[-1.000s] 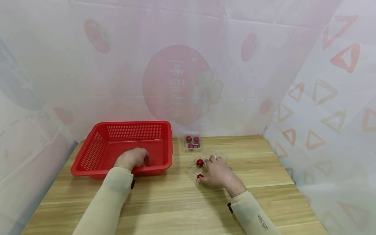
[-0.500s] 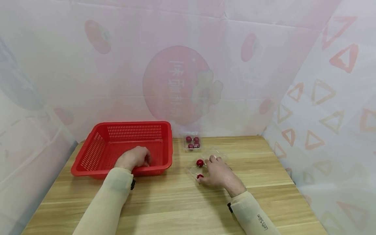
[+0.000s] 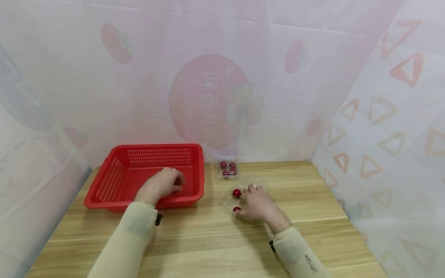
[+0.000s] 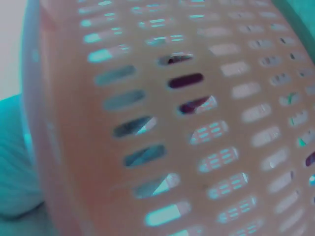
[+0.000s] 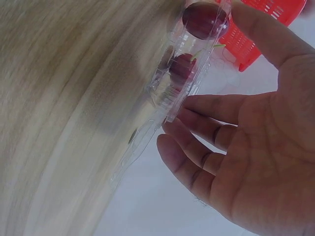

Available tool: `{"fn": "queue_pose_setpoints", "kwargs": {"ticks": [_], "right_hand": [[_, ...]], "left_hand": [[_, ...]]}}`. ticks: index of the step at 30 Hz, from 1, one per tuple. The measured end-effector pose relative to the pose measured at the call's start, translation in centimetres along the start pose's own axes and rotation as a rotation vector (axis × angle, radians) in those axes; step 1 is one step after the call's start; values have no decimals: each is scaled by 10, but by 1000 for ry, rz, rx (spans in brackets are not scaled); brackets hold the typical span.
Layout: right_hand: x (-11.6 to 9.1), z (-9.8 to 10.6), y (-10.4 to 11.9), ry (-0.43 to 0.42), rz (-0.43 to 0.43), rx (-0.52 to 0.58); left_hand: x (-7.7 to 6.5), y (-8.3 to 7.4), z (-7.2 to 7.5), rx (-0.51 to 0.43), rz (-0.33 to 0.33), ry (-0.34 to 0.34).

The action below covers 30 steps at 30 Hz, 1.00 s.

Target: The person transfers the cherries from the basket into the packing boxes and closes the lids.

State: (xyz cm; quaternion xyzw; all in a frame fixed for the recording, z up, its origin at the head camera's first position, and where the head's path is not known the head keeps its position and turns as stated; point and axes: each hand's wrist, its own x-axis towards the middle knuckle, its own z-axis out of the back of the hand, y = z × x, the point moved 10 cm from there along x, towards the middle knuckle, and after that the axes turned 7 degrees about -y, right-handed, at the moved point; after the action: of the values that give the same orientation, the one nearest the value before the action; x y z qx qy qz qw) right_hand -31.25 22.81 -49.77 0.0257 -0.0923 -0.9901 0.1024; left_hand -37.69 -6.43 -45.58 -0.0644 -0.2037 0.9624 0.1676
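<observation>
My left hand (image 3: 163,184) is over the red basket (image 3: 201,181), its fingers curled downward above the basket floor. Whether they pinch anything is hidden from the head view. The left wrist view is filled by the slotted basket wall (image 4: 187,162). My right hand (image 3: 262,204) holds an opened clear plastic clamshell box (image 5: 162,91), thumb at one side and fingertips near the hinge at the other. Inside the box are a dark red cherry (image 5: 204,20) and another cherry (image 5: 182,69); a green stem shows between them.
Behind the opened box, a second clear box (image 3: 227,175) with several cherries stands near the wall. The wooden table (image 3: 208,239) ends at printed cloth walls (image 3: 146,77) at the back and sides.
My left hand has risen from the basket floor and shifted a little right. My right hand and the box have stayed in place.
</observation>
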Motion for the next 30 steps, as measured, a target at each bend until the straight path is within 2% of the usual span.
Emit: {"fn": "queue_pose_setpoints", "kwargs": {"ticks": [5,12,22,30], "right_hand": [[0,0,-1,1,-7,7],[0,1,0,-2,1,4],[0,-1,-1,3,4,14],[1,-1,-2,4,3,14]], "left_hand": [[-4,-10,5,-6,-9,-30],[-8,-30,13,-12,-79,-82],[-6,-55,17,5,-154,-172],[-9,-78,19,19,-186,-229]]}}
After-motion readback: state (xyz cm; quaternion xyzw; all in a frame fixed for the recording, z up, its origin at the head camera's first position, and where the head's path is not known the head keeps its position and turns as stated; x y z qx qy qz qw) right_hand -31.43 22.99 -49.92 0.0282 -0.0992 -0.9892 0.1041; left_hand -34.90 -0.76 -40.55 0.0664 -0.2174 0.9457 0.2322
